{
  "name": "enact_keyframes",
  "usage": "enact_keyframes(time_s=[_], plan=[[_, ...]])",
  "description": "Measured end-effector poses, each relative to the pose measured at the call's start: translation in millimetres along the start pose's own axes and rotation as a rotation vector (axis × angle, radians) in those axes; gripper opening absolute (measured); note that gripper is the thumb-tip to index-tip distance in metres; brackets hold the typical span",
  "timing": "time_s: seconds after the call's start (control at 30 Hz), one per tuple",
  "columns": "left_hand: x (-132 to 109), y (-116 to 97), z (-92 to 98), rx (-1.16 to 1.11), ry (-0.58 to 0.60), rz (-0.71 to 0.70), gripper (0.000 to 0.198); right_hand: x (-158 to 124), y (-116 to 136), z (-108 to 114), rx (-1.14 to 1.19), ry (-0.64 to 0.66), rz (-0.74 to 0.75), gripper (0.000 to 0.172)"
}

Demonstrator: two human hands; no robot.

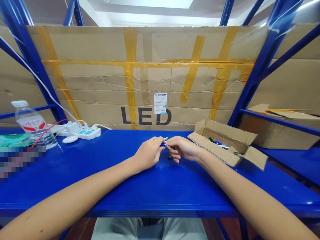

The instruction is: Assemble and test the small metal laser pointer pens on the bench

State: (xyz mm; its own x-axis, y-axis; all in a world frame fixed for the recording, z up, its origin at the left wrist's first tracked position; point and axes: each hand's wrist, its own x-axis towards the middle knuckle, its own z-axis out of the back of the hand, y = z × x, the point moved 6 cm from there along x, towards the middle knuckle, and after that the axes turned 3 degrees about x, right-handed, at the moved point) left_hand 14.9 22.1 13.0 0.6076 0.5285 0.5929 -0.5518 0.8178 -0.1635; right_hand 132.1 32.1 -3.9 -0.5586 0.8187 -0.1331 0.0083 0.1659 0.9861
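Note:
Above the middle of the blue table [160,190], my two hands meet around small blue and green pen-like pieces [163,144]. My left hand [148,154] is closed on the blue piece, its thumb and fingers pinched together. From the other side my right hand [182,148] pinches the right end of these pieces, its lower fingers curled. Most of what I hold is hidden by the fingers. A small dark object [170,157] shows just below my right fingertips. To the right lies an open cardboard box [220,151] with blue and silvery pens [218,142] inside.
At the left stand a water bottle [35,125], a white power strip [87,132] with cables and a white oval object [70,139]. A large cardboard panel [100,96] marked LED rises behind the table, between blue posts. Another carton [280,130] sits at the far right.

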Motion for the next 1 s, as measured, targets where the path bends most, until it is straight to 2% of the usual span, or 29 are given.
enact_keyframes(time_s=[0.1,0.2,0.27,0.4,0.53,0.67,0.73,0.87,1.0], plan=[[-1,4,-2.9,-0.299,0.024,0.114,0.011,-5,10,10,-0.220,-0.055,0.060,0.023],[0,12,-10.0,-0.618,0.041,0.223,0.013,-12,19,31,-0.638,-0.196,0.081,0.025],[1,17,-16.4,-0.796,0.054,0.287,0.017,-15,19,43,-0.874,-0.254,0.013,0.025],[2,23,-26.3,-1.025,0.075,0.380,0.022,-16,2,50,-1.070,-0.174,-0.216,0.020],[1,25,-29.1,-1.094,0.074,0.418,0.022,-15,-10,44,-1.095,-0.083,-0.294,0.019],[0,27,-30.9,-1.095,0.070,0.440,0.022,-16,-5,49,-1.082,-0.167,-0.288,0.017],[0,27,-32.0,-1.092,0.076,0.443,0.022,-17,0,51,-1.111,-0.211,-0.240,0.018],[0,27,-33.0,-1.084,0.080,0.445,0.022,-15,7,48,-1.220,-0.203,-0.111,0.020],[0,26,-30.3,-1.072,0.066,0.435,0.022,-15,16,39,-1.301,-0.233,0.025,0.007]])
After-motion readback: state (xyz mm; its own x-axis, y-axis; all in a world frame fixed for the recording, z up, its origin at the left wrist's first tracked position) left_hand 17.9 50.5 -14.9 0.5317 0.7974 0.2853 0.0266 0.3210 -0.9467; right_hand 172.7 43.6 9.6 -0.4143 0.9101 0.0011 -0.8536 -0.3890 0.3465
